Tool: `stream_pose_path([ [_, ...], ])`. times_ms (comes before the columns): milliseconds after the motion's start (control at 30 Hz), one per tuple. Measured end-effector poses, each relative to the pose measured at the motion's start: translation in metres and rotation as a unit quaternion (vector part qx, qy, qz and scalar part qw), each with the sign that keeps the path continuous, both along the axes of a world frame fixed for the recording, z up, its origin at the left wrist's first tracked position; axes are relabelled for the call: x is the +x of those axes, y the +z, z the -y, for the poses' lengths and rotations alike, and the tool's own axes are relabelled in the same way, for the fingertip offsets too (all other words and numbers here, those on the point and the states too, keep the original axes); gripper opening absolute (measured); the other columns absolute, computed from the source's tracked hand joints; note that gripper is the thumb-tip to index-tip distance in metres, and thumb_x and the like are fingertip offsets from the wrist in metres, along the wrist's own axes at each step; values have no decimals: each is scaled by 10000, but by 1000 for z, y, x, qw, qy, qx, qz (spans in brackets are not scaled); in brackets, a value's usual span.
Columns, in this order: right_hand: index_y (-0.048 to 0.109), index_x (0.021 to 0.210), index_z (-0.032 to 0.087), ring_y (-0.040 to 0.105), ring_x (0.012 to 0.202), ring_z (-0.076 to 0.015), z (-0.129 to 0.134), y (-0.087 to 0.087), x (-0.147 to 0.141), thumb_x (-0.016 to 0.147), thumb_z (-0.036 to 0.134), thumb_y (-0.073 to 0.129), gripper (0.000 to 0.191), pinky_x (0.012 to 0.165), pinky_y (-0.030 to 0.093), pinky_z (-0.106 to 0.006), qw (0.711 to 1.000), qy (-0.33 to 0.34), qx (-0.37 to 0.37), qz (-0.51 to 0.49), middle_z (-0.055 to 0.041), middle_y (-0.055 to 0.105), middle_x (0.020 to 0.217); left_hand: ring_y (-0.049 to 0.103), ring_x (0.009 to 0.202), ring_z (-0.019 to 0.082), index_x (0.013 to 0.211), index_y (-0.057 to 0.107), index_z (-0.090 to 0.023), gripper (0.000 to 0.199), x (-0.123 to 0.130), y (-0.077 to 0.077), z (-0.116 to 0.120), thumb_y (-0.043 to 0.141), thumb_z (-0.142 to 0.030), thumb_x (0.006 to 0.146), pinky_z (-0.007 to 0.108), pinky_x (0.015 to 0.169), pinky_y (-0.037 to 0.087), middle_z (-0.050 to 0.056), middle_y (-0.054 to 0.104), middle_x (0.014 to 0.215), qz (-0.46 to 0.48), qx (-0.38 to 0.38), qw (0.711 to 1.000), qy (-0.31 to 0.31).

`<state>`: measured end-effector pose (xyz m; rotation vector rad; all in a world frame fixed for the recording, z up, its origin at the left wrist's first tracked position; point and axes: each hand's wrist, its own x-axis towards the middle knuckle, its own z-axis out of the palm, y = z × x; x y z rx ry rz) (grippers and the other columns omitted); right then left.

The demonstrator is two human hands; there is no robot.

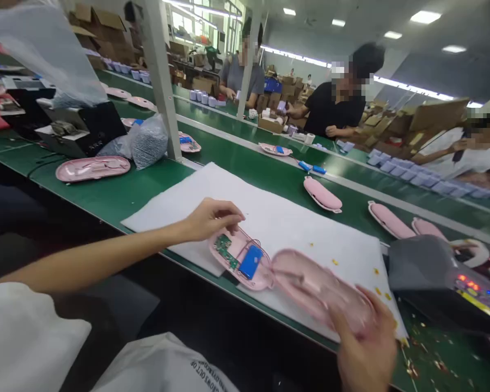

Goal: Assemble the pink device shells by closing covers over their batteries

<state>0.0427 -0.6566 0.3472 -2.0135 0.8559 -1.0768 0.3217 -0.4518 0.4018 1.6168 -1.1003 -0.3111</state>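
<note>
Head view: left hand, grip released, just above a glossy pink plastic shell half bearing a green circuit board and blue rectangular battery; right hand, grip clenched on a second glossy pink plastic shell half; both halves on a white foam sheet at the green surface's front edge.

Free passage over the foam pad, apparently; dark machine barring the right.

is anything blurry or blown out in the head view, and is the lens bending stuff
In the head view, the right hand and pink shell look soft with motion blur, while the circuit board stays fairly sharp; the ceiling lights burn out to white; the wide lens leans the pillar and bows the belt edges.
</note>
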Motion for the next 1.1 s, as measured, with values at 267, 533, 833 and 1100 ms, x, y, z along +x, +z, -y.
stream_pose_path([
  [267, 596, 1046, 166, 623, 897, -191, -47, 28, 128, 727, 361, 782, 418, 813, 517, -332, 983, 136, 28, 123, -52, 634, 1003, 631, 761, 166, 911, 747, -208, 261, 8, -16, -16, 499, -259, 975, 255, 657, 504, 70, 701, 835, 359, -82, 924, 102],
  [533, 553, 1106, 183, 635, 1006, -231, -61, 33, 132, 717, 309, 791, 474, 928, 513, -442, 963, 175, 134, 152, -76, 640, 1102, 637, 804, 153, 903, 675, -179, 130, 2, -25, -11, 727, -267, 824, 263, 640, 550, 84, 603, 1075, -51, -226, 969, 84],
  [833, 580, 1153, 176, 637, 1006, -271, -32, 32, 151, 669, 431, 801, 590, 885, 519, -443, 971, 193, 130, 62, -107, 656, 1131, 687, 751, 209, 1007, 550, -150, 359, 10, -39, -4, 744, -287, 738, 245, 560, 548, 64, 681, 851, -303, -119, 945, 32],
  [1100, 661, 1068, 248, 652, 890, -233, -55, 81, 196, 773, 460, 656, 363, 773, 475, -349, 929, 268, -172, -190, -42, 711, 960, 692, 731, 212, 964, 548, -157, 231, 4, -41, -5, 652, -282, 800, 252, 515, 549, 54, 672, 851, -283, -87, 954, 55],
])
